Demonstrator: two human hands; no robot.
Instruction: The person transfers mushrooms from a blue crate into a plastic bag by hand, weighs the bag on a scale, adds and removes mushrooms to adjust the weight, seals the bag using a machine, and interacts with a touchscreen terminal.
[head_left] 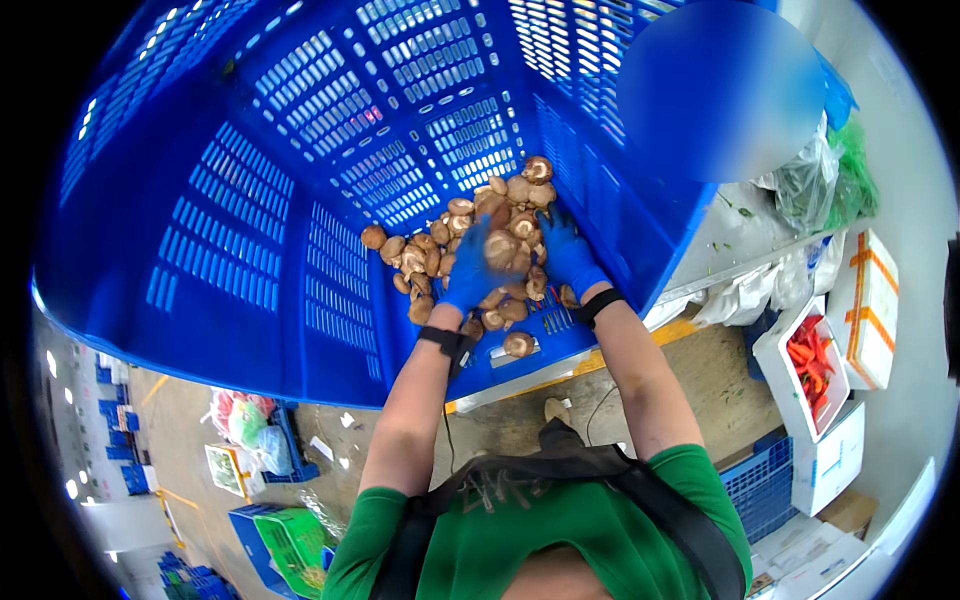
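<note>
Gloved hands, clock face centred on view: left hand [468, 268] and right hand [566, 250] both in among the mushrooms [412, 260], near 12 o'clock. Left blurred, fingertips of both partly hidden; cannot tell whether either grips. Blue crate [120, 250], slotted walls, spans roughly 9 to 1 o'clock; brown mushroom pile lies inside it. White box [774, 360] at 3 o'clock holds red peppers [812, 365]. Single mushroom [518, 344] near 5 o'clock, beside crate's near edge.

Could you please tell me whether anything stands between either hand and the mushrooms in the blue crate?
Nothing visible does: the gloved left hand and right hand are both inside the blue crate, at the mushrooms, with the crate's walls around them rather than in between.
</note>
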